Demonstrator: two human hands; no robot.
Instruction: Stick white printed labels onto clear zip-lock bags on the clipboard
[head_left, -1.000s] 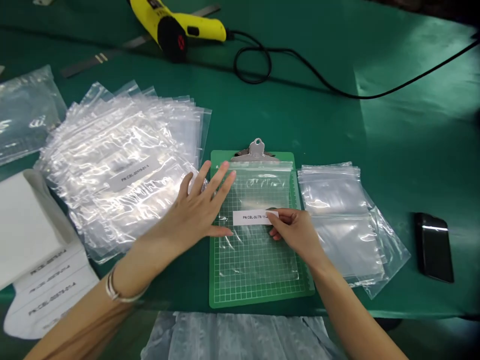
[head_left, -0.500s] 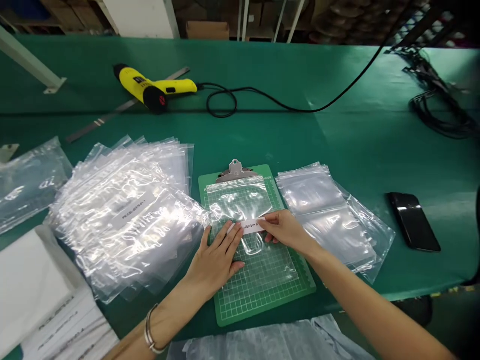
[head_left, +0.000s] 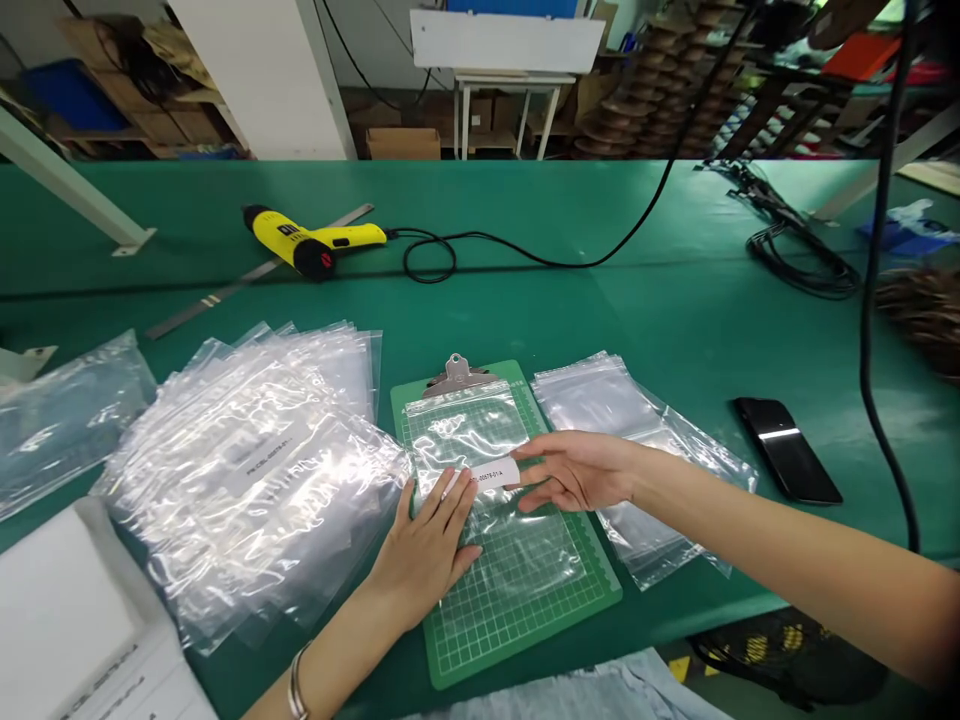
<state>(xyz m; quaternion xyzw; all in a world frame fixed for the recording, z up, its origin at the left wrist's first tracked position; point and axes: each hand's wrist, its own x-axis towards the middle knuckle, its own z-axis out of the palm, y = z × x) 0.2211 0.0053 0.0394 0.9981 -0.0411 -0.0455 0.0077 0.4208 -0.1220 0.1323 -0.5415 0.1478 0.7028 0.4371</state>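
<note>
A clear zip bag (head_left: 510,570) lies flat on a green gridded clipboard (head_left: 469,655) with a metal clip at its top. Across the bag's middle is a white printed label (head_left: 496,473). My left hand (head_left: 427,545) rests flat on the bag, its fingertips over the label's left end, fingers spread. At the label's right end is my right hand (head_left: 574,470), turned partly palm up with its fingers apart. Whether its fingertips still touch the label I cannot tell.
Labelled clear bags (head_left: 262,490) are heaped on the left; more zip bags (head_left: 630,400) lie right of the clipboard. A black phone (head_left: 787,450) is further right. Behind sit a yellow heat gun (head_left: 300,245) with its cord and a steel ruler (head_left: 225,295). White label sheets (head_left: 60,600) are front left.
My right hand has loosened its pinch on the label's right end and its fingers have opened. My left hand stays on the bag. The camera has tilted up, showing more background.
</note>
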